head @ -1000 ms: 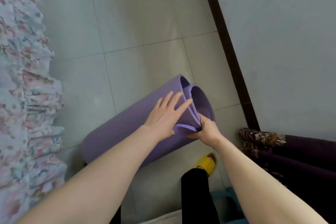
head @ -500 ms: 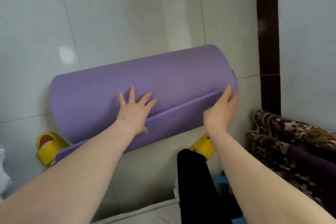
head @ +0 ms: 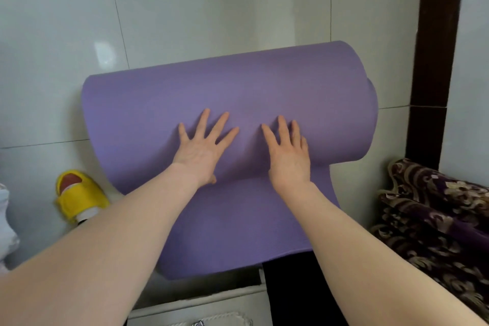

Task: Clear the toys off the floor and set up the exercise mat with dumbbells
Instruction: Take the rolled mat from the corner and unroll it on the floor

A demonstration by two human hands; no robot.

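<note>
The mat [head: 227, 92] lies across the tiled floor [head: 185, 2], mostly rolled, with a short flap already flat on the near side, reaching toward the person. Both hands press on the near slope of the roll, side by side near its middle: the left hand [head: 202, 151] with fingers spread wide, the right hand [head: 287, 151] with fingers looser but flat. Neither grips anything; both are open palms laid on the foam.

The step in hand looks to be unrolling the mat, so the floor-clearing part seems done here: no toys show on the tiles in view, and no dumbbells either. A yellow slipper [head: 79, 196] sits just left of the mat, and a patterned fabric [head: 434, 214] is piled at the right, by the dark skirting [head: 434, 61].

The next move calls for an even push away by both palms, so the roll runs straight over the far tiles and does not veer toward the wall on the right.
</note>
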